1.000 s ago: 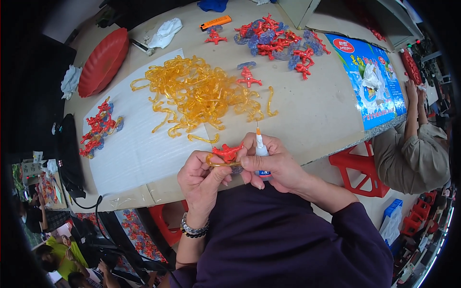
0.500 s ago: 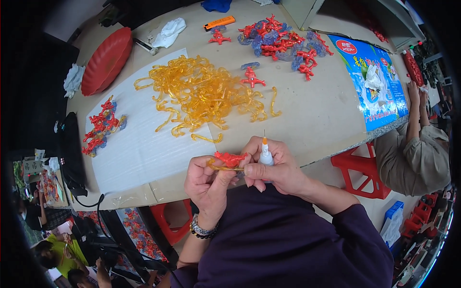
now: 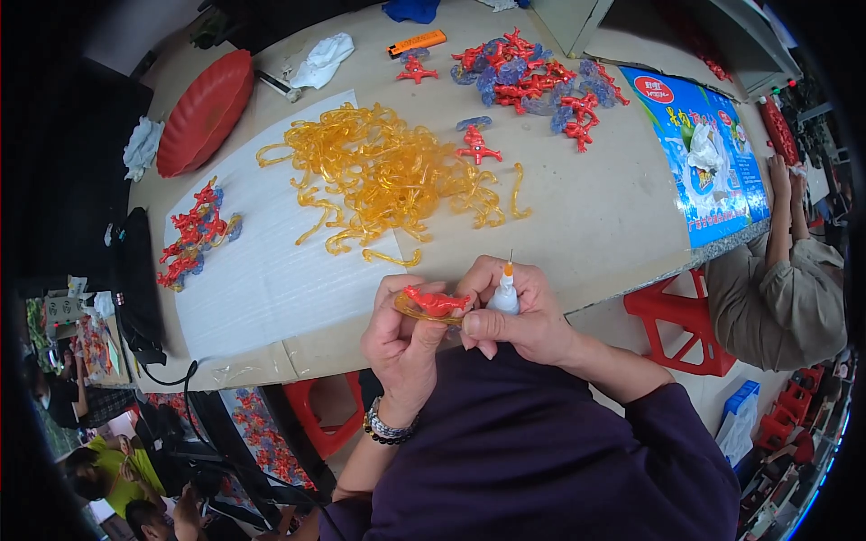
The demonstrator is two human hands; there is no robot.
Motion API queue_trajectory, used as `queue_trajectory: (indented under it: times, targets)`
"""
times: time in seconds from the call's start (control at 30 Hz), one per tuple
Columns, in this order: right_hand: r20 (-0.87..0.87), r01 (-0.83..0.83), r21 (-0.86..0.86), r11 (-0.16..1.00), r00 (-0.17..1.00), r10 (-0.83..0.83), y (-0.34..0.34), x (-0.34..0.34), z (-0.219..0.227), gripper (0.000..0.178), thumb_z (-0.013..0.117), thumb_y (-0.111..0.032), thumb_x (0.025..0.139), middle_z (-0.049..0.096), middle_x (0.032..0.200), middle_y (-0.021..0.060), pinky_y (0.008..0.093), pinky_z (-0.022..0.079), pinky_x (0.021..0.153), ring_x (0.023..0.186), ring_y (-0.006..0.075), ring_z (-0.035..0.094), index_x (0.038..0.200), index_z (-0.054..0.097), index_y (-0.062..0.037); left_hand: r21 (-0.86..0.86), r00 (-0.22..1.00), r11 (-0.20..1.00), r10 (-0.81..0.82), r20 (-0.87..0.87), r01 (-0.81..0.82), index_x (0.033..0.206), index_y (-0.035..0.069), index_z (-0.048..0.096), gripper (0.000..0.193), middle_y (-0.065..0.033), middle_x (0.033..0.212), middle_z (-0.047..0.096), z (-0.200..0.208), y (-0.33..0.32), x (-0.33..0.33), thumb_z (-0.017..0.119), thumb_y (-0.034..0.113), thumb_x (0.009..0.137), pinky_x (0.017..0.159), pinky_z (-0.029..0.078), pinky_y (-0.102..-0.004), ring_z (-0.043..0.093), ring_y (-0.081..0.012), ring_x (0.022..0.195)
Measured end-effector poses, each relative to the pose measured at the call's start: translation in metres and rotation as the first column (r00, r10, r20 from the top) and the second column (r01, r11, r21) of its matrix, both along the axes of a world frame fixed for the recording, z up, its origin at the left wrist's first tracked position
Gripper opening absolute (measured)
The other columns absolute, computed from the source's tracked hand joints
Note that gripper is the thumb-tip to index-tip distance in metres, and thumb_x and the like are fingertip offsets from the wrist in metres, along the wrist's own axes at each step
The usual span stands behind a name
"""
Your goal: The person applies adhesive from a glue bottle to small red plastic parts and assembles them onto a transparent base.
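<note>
My left hand (image 3: 397, 341) pinches a small red plastic figure (image 3: 437, 300) between thumb and fingers. A curved amber plastic strip (image 3: 406, 310) lies along the figure's near side, against it. My right hand (image 3: 541, 326) is closed around a white squeeze bottle (image 3: 506, 298) with an orange collar and thin needle pointing up; its thumb and fingertips also meet the right end of the strip and figure. Beneath the fingers, any further part of the piece is mostly hidden. Just beyond my hands a tangled heap of amber strips (image 3: 379, 176) spreads over a white sheet (image 3: 244, 311).
Red figures with bluish clear parts (image 3: 532, 77) are piled at the far right, and a smaller group (image 3: 194, 234) lies left. A red fluted tray (image 3: 206, 113), white cloth (image 3: 323, 59) and orange box cutter (image 3: 417, 42) stand farther back. A blue printed sheet (image 3: 708, 158) covers the right side.
Both hands have shifted slightly right. The amber strip, whose left end stood away from the red figure, now sits closer along it, and the figure has turned a little.
</note>
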State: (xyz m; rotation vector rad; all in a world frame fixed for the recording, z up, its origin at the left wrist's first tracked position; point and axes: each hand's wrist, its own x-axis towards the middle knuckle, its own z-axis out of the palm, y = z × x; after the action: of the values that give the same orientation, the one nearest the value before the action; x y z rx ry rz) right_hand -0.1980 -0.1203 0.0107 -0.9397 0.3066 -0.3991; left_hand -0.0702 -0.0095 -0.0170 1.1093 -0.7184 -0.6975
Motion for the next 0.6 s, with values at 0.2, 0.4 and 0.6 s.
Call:
queue_trajectory:
  times: [0.2, 0.4, 0.6]
  targets:
    - [0.033, 0.045, 0.012, 0.999, 0.998, -0.045, 0.004, 0.004, -0.003, 0.018, 0.068, -0.015, 0.091, 0.059, 0.072, 0.0064, 0.0204, 0.042, 0.048, 0.055, 0.0066, 0.052, 0.094, 0.055, -0.0033, -0.016, 0.991, 0.998, -0.061, -0.119, 0.059, 0.108, -0.007, 0.061, 0.028, -0.0076, 0.107, 0.054, 0.012, -0.003, -0.007, 0.065, 0.017, 0.093, 0.072, 0.05, -0.024, 0.059, -0.0119, 0.084]
    - [0.041, 0.048, 0.046, 0.998, 0.998, -0.049, 0.004, 0.004, -0.009, 0.02, 0.067, -0.009, 0.089, 0.063, 0.081, 0.0104, 0.0224, 0.047, 0.048, 0.062, 0.0124, 0.061, 0.096, 0.051, -0.0019, -0.02, 0.992, 0.999, -0.046, -0.119, 0.044, 0.103, -0.006, 0.061, 0.022, -0.0078, 0.105, 0.054, 0.012, -0.005, -0.007, 0.064, 0.013, 0.093, 0.07, 0.049, -0.0237, 0.058, -0.0121, 0.083]
    - [-0.024, 0.093, 0.051, 0.994, 0.995, -0.092, 0.001, 0.004, -0.004, 0.035, 0.068, -0.015, 0.091, 0.061, 0.082, 0.0059, 0.0209, 0.046, 0.051, 0.061, 0.0087, 0.056, 0.114, 0.043, -0.006, 0.067, 0.872, 0.992, 0.065, 0.486, -0.111, 0.099, -0.003, 0.064, 0.018, -0.0114, 0.099, 0.059, 0.011, -0.007, 0.014, 0.07, 0.008, 0.086, 0.068, 0.049, -0.0281, 0.06, -0.02, 0.08]
